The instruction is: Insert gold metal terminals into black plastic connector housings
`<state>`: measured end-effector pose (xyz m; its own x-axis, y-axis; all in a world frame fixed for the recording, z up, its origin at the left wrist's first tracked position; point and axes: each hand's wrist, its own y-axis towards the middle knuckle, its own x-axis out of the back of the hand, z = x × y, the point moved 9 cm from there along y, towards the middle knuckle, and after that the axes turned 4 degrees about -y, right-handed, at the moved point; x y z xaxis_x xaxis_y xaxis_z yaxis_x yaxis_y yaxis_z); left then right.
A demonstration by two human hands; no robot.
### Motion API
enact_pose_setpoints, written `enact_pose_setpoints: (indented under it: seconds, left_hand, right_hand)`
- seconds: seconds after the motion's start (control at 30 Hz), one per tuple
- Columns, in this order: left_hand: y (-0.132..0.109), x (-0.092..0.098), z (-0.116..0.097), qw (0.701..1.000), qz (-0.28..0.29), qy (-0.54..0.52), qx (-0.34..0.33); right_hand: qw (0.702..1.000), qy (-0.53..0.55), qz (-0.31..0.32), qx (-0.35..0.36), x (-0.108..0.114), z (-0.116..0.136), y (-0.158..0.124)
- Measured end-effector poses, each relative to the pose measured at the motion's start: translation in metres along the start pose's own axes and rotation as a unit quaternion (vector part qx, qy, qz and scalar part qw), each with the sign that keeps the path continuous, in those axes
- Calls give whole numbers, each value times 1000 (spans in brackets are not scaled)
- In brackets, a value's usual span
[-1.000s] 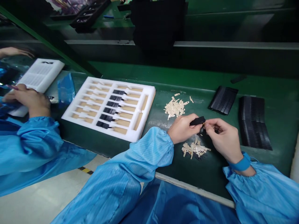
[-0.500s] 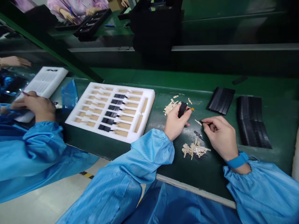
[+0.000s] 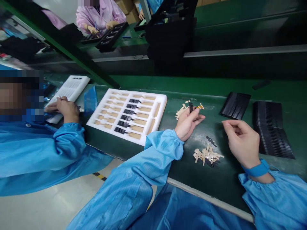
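Observation:
My left hand (image 3: 188, 123) is closed on a small black part with an orange end (image 3: 191, 107), thumb and fingers pressed around it, above the table. Beyond that hand lies a loose pile of pale strips (image 3: 181, 111). My right hand (image 3: 242, 139), with a blue wristband, hovers to the right with thumb and index finger pinched together; what they hold, if anything, I cannot make out. Between and below the hands is a second heap of pale and dark pieces (image 3: 207, 156), and a small dark strip (image 3: 211, 141) lies just above it.
A white foam tray (image 3: 154, 127) with black parts in several slots stands left of my left hand. Two black ribbed sheets, one smaller (image 3: 235, 104) and one larger (image 3: 272, 129), lie at right. A co-worker's hand (image 3: 68, 110) works at the left by another white tray (image 3: 78, 83).
My right hand has drawn away from my left hand, and the pale strip by its fingertips no longer shows there. My left hand has turned the black part. The view has shifted left.

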<state>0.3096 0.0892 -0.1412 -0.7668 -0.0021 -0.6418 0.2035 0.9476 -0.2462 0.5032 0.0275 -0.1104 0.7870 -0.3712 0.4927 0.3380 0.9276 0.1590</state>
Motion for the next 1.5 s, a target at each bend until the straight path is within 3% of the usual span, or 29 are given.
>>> enact_pose_setpoints:
  seconds: [0.1, 0.2, 0.27, 0.33, 0.4, 0.47, 0.57, 0.63, 0.7, 0.8, 0.9, 0.97, 1.03, 1.23, 1.5]
  left_hand:
    - [-1, 11, -19, 982, -54, 155, -97]
    - [-11, -2, -26, 925, 1, 333, -183]
    - [-22, -21, -28, 849, 85, 449, -264]
    - [-37, -39, -27, 739, 162, 547, -359]
    - [-50, -49, -27, 643, 198, 594, -441]
    - [-58, -52, -31, 587, 194, 608, -499]
    - [-62, -53, -34, 554, 185, 611, -535]
    - [-60, -53, -32, 562, 193, 617, -516]
    - [-52, -51, -29, 602, 199, 626, -454]
    - [-36, -38, -22, 722, 177, 597, -302]
    - [-24, -21, -3, 857, 162, 477, -112]
    - [-23, -16, 15, 906, 170, 388, 1]
    - [-22, -14, 25, 924, 173, 338, 58]
    - [-20, -19, 37, 936, 202, 269, 104]
    - [-23, -17, 40, 956, 159, 173, 175]
  right_hand:
    - [1000, 12, 7, -4, -1, 2, 1]
    - [999, 34, 22, -22, -2, 4, 2]
    - [995, 67, 56, -55, -6, 1, 2]
    - [984, 113, 104, -93, -13, -3, 1]
    - [968, 156, 153, -122, -20, -6, -1]
    - [951, 185, 204, -140, -27, -6, -3]
    - [928, 201, 274, -154, -35, -4, -8]
    - [915, 212, 299, -166, -38, -4, -11]
    - [912, 224, 297, -174, -39, -5, -12]
    - [942, 204, 219, -153, -29, -8, -4]
    - [977, 141, 125, -103, -13, -5, 3]
    - [985, 116, 107, -71, -10, 0, 4]
    - [988, 99, 109, -46, -10, 4, 4]
    - [992, 56, 116, -2, -13, 9, -2]
    - [995, -9, 90, 47, -11, 10, -5]
